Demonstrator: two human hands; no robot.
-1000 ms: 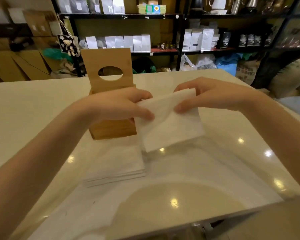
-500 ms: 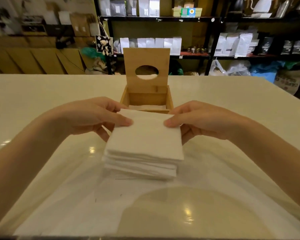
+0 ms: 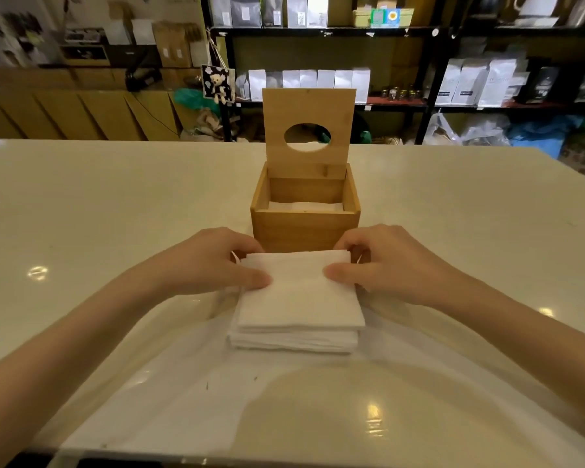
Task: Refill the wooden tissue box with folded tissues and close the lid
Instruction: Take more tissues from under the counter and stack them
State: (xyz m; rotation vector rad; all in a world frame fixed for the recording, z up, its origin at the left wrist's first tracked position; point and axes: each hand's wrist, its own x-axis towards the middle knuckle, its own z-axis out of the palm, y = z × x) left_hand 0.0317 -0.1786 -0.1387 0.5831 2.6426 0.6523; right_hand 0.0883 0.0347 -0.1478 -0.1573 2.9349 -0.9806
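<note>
Two hands are on the stack of folded tissues (image 3: 298, 302) at the centre of the frame: my left hand (image 3: 217, 261) and right hand (image 3: 385, 261) each pinch its far corners, thumb on top and fingers curled under the far edge, neither spread flat. The wooden tissue box (image 3: 304, 224) stands just above the stack in the frame, very near it, with its lid (image 3: 308, 130) upright at the back and some white tissue already lying low inside. My worry is the stack itself: the sheets are loose and the top ones already sit askew over the lower ones, so if I lift only by the corners the bottom layers could slide out or sag. The stack also looks about as wide as the box opening, so a tilted entry could catch on the front rim and crumple. A knock against the lid might drop it early. Room is generous: the table (image 3: 115, 204) lies bare to left and right of the frame, and its near edge runs along the bottom.
</note>
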